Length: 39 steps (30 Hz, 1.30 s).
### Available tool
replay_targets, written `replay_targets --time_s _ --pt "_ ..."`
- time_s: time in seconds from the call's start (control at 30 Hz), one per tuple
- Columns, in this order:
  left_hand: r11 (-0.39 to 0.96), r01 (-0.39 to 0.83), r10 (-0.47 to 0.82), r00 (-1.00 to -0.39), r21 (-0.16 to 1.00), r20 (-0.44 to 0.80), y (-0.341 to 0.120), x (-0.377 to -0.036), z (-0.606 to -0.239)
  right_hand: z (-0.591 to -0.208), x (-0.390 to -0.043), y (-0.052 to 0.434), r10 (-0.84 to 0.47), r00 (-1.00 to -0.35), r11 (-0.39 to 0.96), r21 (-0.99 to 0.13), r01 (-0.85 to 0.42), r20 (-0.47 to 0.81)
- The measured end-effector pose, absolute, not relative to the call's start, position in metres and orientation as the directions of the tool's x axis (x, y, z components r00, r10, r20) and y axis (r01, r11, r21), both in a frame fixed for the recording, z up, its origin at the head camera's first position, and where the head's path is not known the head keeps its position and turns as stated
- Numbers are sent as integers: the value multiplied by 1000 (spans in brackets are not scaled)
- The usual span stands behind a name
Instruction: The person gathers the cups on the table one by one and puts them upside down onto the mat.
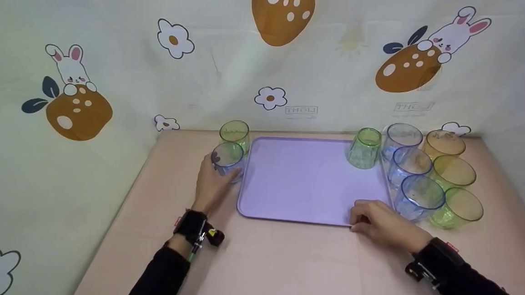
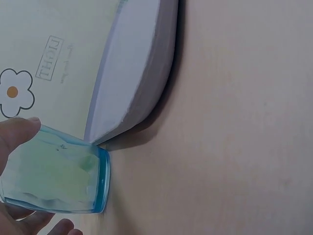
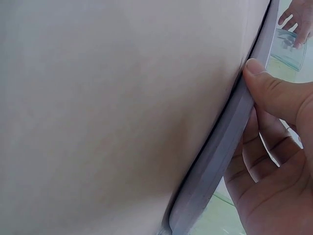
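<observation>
My left hand (image 1: 212, 185) has its grip curled round the blue cup (image 1: 227, 160), which stands on the bench (image 1: 282, 267) just beside the lilac tray's (image 1: 306, 182) left rim. My right hand (image 1: 383, 225) pinches the tray's near edge, thumb on top. I judge it best to lift the cup straight up, clear of the rim, while steadying the tray.

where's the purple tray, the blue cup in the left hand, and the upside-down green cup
purple tray (image 1: 305, 186), head view, on its bare floor
blue cup (image 1: 227, 160), head view, on its side wall, gripped by the left hand (image 1: 210, 187)
upside-down green cup (image 1: 364, 150), head view, on its side wall
</observation>
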<state>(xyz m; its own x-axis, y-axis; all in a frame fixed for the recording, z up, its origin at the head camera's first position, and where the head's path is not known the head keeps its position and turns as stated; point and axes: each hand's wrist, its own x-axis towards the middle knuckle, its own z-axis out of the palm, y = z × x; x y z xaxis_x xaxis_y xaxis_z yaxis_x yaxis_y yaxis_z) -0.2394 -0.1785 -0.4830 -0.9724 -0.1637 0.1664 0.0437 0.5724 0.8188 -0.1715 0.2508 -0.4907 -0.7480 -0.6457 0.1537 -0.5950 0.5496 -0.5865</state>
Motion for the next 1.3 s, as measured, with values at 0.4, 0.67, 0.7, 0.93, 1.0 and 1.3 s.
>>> replay_targets --time_s 0.4,0.67,0.7,0.93,1.0,1.3 --pt "552 28 -185 -970 833 155 -180 -238 -484 -489 -171 250 -647 -750 544 -607 -580 137" --pt "514 30 -205 -966 857 157 -180 -237 -475 -490 -171 250 -637 -763 555 -619 -556 115" --pt "508 31 -209 -965 861 158 -180 -237 -473 -490 -172 250 -634 -765 556 -621 -553 113" --pt "487 76 -218 -954 870 205 -173 -235 -463 -490 -171 251 -634 -760 547 -614 -569 139" --pt "493 88 -215 -952 865 219 -171 -234 -461 -490 -171 251 -639 -755 542 -608 -580 151" --pt "490 126 -188 -951 863 246 -157 -228 -452 -490 -171 252 -649 -741 527 -601 -601 173"
